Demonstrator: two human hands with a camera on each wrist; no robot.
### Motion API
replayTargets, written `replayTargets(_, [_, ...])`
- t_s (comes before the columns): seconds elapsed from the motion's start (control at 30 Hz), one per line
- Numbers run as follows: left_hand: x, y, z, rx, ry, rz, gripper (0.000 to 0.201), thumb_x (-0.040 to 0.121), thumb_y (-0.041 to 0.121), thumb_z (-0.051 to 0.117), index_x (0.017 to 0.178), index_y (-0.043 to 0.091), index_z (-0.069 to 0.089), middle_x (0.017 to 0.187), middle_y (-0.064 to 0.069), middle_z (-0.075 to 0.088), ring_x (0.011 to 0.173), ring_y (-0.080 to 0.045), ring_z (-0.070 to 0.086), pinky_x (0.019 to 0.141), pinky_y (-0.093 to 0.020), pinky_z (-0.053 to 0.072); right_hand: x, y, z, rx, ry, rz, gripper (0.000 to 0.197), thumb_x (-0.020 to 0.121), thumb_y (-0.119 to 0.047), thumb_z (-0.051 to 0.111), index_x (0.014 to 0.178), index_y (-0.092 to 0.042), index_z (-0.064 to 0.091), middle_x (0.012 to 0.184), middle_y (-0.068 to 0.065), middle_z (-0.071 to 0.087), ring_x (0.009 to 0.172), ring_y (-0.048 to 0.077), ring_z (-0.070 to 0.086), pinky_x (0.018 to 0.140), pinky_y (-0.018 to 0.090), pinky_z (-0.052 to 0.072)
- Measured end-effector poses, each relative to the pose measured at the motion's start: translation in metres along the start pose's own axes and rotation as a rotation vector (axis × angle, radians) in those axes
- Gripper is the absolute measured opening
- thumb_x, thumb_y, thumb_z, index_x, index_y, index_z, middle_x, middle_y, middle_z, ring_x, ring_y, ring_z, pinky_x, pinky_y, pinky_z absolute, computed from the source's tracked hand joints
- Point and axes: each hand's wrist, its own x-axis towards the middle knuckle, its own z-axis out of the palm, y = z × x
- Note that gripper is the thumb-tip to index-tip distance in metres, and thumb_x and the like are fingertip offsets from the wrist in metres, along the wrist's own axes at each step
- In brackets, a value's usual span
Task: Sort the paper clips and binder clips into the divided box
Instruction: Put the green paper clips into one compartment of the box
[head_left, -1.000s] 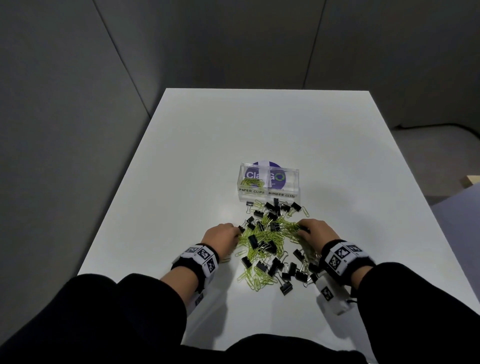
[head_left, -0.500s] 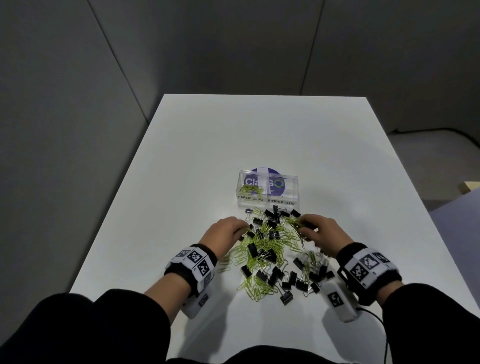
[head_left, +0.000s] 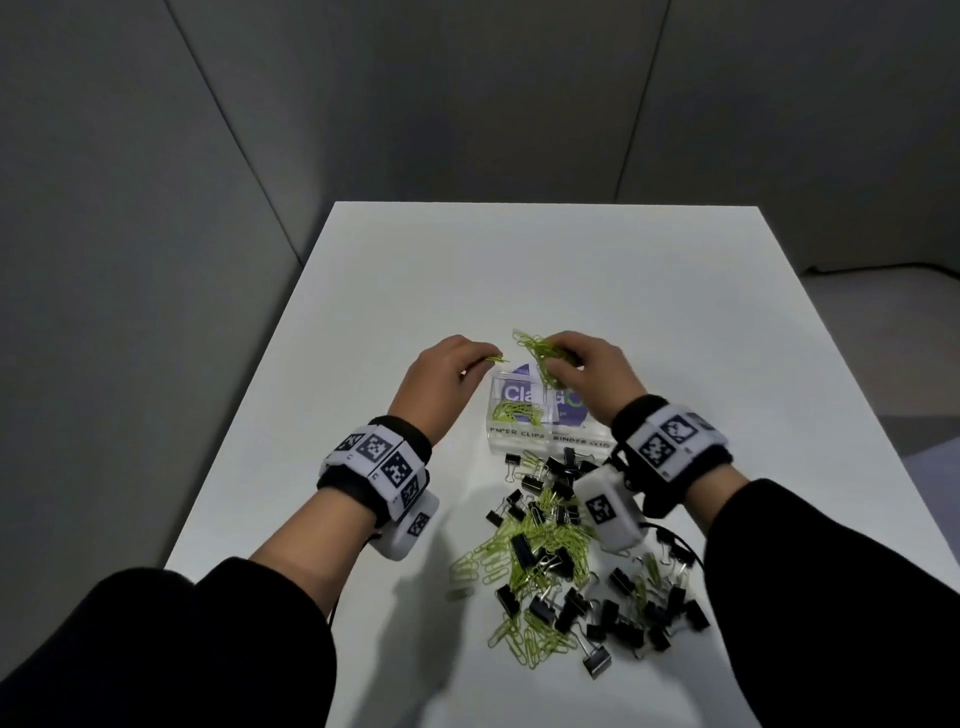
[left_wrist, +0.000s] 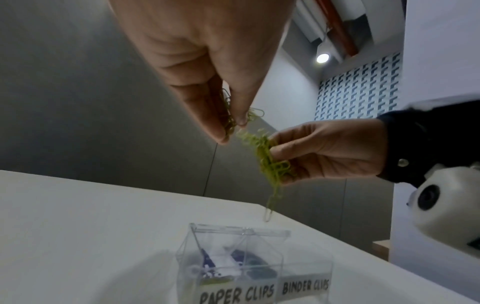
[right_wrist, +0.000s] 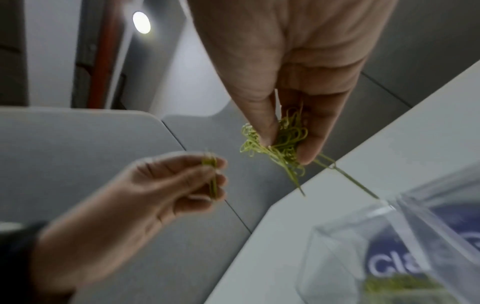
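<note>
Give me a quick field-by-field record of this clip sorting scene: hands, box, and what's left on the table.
left hand: pinches a few green paper clips, beside the box
right hand: holds a tangled bunch of green paper clips above the box
divided box: clear, labelled PAPER CLIPS and BINDER CLIPS; some green clips in the paper clip side
binder clip side: contents unclear
mixed pile: green paper clips and black binder clips on the white table

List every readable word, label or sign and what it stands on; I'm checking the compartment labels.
"PAPER CLIPS": front label of the left compartment of the divided box.
"BINDER CLIPS": front label of the right compartment.
"Cla" and "GO": purple disc behind the box; partly hidden, the rest unreadable.
Wristband markers: square codes, no words.
</note>
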Motion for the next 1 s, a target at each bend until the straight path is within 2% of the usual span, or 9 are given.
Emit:
replayTargets(0.07, [0.006,-0.006,0.005,0.021,-0.024,-0.010,0.020,0.092,0.015,0.055,0.105,0.011,0.069,0.097,-0.008,0.067,0.088,-0.022,0.061,0.082,-0.032,0.049,0.014,0.009,0.017,-0.123,-0.051,0.046,0.021,0.091,-0.011,0.052,0.109,-0.006,0.062,0.098,0.013,0.067,0.085,0.029,0.063,0.079,0.034,0.050])
replayTargets(0.17, [0.013,-0.014,0.018,0.058,-0.103,-0.036,0.021,0.093,0.016,0.053,0.107,0.012,0.068,0.099,-0.009,0.066,0.090,-0.024,0.061,0.083,-0.034,0.049,0.023,0.029,0.038,-0.253,-0.142,0.114,0.022,0.091,-0.010,0.049,0.108,-0.007,0.063,0.103,0.014,0.067,0.088,0.026,0.061,0.080,0.033,0.047])
replayTargets(0.23, [0.018,-0.016,0.029,0.110,-0.179,-0.046,0.024,0.094,0.018,0.051,0.111,0.013,0.066,0.103,-0.009,0.065,0.094,-0.024,0.061,0.083,-0.029,0.045,0.021,0.037,0.042,-0.262,-0.190,0.134,0.026,0.092,-0.012,0.049,0.114,-0.009,0.063,0.112,0.012,0.066,0.100,0.025,0.061,0.090,0.033,0.047])
replayTargets(0.33, [0.025,-0.015,0.047,0.216,-0.290,-0.024,0.028,0.096,0.022,0.046,0.118,0.016,0.063,0.111,-0.007,0.064,0.102,-0.024,0.059,0.083,-0.029,0.043,0.012,0.039,0.030,-0.194,-0.132,0.112,0.029,0.094,-0.009,0.046,0.118,-0.007,0.060,0.119,0.009,0.064,0.109,0.023,0.059,0.096,0.030,0.044])
replayTargets(0.47, [0.032,-0.015,0.064,0.408,-0.393,0.020,0.028,0.098,0.029,0.043,0.120,0.025,0.060,0.117,0.001,0.065,0.110,-0.021,0.058,0.083,-0.032,0.047,-0.011,0.056,-0.002,-0.123,0.000,0.113,0.021,0.092,-0.008,0.048,0.104,-0.007,0.066,0.100,0.007,0.067,0.090,0.020,0.061,0.085,0.030,0.048])
replayTargets(0.6, [0.029,-0.016,0.068,0.399,-0.418,0.071,0.028,0.097,0.031,0.045,0.118,0.022,0.061,0.116,0.001,0.064,0.110,-0.020,0.056,0.079,-0.033,0.048,-0.034,0.093,-0.026,-0.169,0.052,0.231,0.020,0.090,-0.007,0.048,0.098,-0.008,0.066,0.088,0.007,0.065,0.080,0.022,0.060,0.083,0.038,0.051])
replayTargets(0.67, [0.018,-0.014,0.069,0.374,-0.409,0.141,0.027,0.097,0.030,0.043,0.112,0.019,0.063,0.109,0.002,0.064,0.101,-0.018,0.058,0.071,-0.029,0.046,-0.043,0.111,-0.032,-0.250,0.044,0.293,0.022,0.091,-0.007,0.047,0.101,-0.007,0.066,0.098,0.011,0.067,0.089,0.026,0.062,0.088,0.039,0.050])
replayTargets(0.77, [-0.009,-0.014,0.072,0.363,-0.507,0.193,0.027,0.097,0.028,0.040,0.107,0.017,0.062,0.104,0.001,0.065,0.093,-0.018,0.060,0.071,-0.030,0.051,-0.055,0.133,-0.027,-0.417,-0.077,0.338,0.026,0.092,-0.009,0.047,0.111,-0.009,0.064,0.116,0.012,0.064,0.104,0.027,0.059,0.093,0.035,0.046])
replayTargets(1.0, [-0.072,-0.017,0.078,0.469,-0.691,0.211,0.033,0.098,0.031,0.037,0.117,0.015,0.059,0.112,-0.003,0.059,0.099,-0.021,0.058,0.074,-0.033,0.049,-0.079,0.141,0.008,-0.869,-0.224,0.207,0.038,0.091,-0.012,0.043,0.129,-0.012,0.043,0.134,0.010,0.043,0.117,0.027,0.043,0.095,0.035,0.044])
